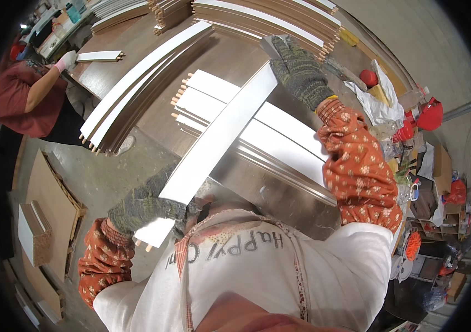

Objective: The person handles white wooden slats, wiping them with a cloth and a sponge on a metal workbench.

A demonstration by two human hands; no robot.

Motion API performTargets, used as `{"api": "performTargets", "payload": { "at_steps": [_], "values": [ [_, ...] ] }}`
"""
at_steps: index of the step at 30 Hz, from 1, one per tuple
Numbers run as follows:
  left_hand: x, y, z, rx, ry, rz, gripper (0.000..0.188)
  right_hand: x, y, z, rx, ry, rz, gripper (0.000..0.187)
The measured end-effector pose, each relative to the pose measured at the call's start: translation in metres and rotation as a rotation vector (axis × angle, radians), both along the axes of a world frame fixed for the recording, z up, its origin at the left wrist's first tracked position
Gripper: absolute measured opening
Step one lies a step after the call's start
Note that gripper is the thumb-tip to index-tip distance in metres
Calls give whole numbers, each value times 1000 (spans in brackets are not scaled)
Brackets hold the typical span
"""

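Note:
A long white board [224, 133] with wooden dowels at its near end slants across in front of me. My left hand [150, 203], in a dark grey knit glove, is wrapped around it close to that dowelled end. At the board's far end is my right hand [301, 71], gloved alike, its fingers closed over a small grey block [270, 46]; the block's underside is hidden. Beneath the held board lies a stack of white boards [296, 130] with dowels along its left end, partly covered by the held one.
More dowelled boards [141, 83] stand stacked at the left of the brown table [163, 124], with further stacks [263, 22] behind. A co-worker [31, 99] with a white glove touches a board at far left. Bags and red items [429, 113] clutter the right side.

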State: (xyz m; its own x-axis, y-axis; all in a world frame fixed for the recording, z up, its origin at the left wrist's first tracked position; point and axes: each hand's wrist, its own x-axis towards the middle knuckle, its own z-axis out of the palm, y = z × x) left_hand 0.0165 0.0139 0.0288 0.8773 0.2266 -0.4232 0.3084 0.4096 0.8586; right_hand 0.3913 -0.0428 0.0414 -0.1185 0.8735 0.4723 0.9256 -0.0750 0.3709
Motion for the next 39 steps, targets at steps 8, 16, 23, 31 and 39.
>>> {"api": "performTargets", "payload": {
  "at_steps": [8, 16, 23, 31, 39],
  "values": [
    [-9, 2, -7, -177, 13, 97, 82, -116, -5, 15, -476, 247, 340, 55],
    [0, 5, 1, -276, -19, 88, 82, -45, 0, -3, -263, -351, -102, 51],
    [-7, 17, -17, -131, 8, -32, 82, -44, -11, 2, -203, 207, 182, 56],
    [-4, 16, 2, 999, -84, -237, 70, 89, -93, 27, 22, 413, -626, 50],
    [70, -9, 25, 1575, -73, -457, 67, -56, -151, 23, 413, 381, -335, 51]
  ]
}}
